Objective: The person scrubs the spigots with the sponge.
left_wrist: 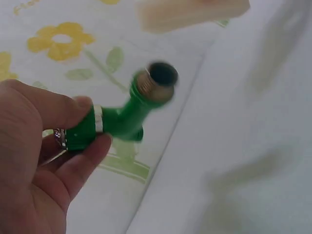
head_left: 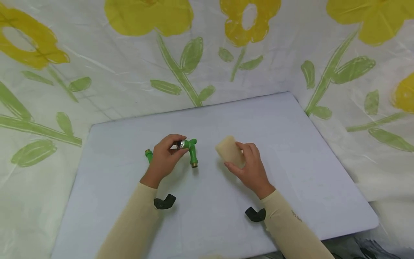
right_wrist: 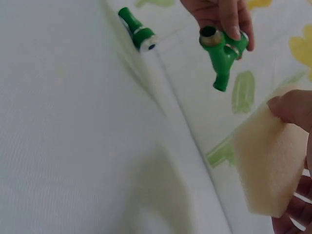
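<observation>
Evidently a two-handed stage of work. Flower-printed sheet [head_left: 129, 79] hangs along the far side and both flanks. White table [head_left: 210, 219] fills the middle ground.

Left hand [head_left: 165, 154]: thumb and fingers clamped on the metal-ended side of a green tap. Right hand [head_left: 250, 165]: thumb and fingertips clamped on a pale sponge [head_left: 229, 150]. Hands well apart, gap between tap and sponge.

Step in hand, by my reading: both things held up at the ready, sponge not yet touching tap. Putting the one to the other would call for a steady left grip and the right hand coming leftward, a flat sponge face turned to the metal.

Sponge: cream-coloured block, angled corners, fine-grained, no clear dent.

Tap [head_left: 193, 153]: left of centre, above the table, spout pointing near. Glossy green body, silver band, brass-coloured threaded tip with a dark hollow. Surface dirt: cannot tell, left wrist view being soft.

Smallest: a second green piece [right_wrist: 136, 30] on the table, left of the left hand, partly hidden by it in the head view.
</observation>
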`<move>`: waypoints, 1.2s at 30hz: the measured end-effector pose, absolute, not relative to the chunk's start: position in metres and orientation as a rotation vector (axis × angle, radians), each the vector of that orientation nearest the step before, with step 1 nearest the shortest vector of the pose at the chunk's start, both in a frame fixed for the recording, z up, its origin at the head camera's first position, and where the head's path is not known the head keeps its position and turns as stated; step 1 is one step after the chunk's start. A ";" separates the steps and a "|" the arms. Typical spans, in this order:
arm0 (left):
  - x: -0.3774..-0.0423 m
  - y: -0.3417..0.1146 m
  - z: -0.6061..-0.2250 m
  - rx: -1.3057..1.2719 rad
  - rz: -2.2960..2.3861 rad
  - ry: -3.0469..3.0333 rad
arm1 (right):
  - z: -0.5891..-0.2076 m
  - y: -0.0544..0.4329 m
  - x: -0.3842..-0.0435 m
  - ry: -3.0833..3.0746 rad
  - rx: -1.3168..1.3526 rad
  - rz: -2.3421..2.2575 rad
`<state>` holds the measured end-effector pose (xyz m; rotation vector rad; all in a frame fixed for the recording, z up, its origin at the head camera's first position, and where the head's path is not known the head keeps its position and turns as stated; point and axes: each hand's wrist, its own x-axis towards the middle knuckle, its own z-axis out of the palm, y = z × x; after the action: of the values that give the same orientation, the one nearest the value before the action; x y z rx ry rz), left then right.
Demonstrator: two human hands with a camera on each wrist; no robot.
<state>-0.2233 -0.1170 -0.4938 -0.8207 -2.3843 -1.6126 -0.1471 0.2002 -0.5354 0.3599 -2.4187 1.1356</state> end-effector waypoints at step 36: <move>-0.195 -0.113 -0.505 -0.969 -1.916 -2.144 | -0.493 0.162 -0.136 -2.544 1.016 1.122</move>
<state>-0.1951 -0.1127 -0.5052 -0.9695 -2.1444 -1.9159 -0.1358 0.1615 -0.4932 1.0157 -2.5443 1.1218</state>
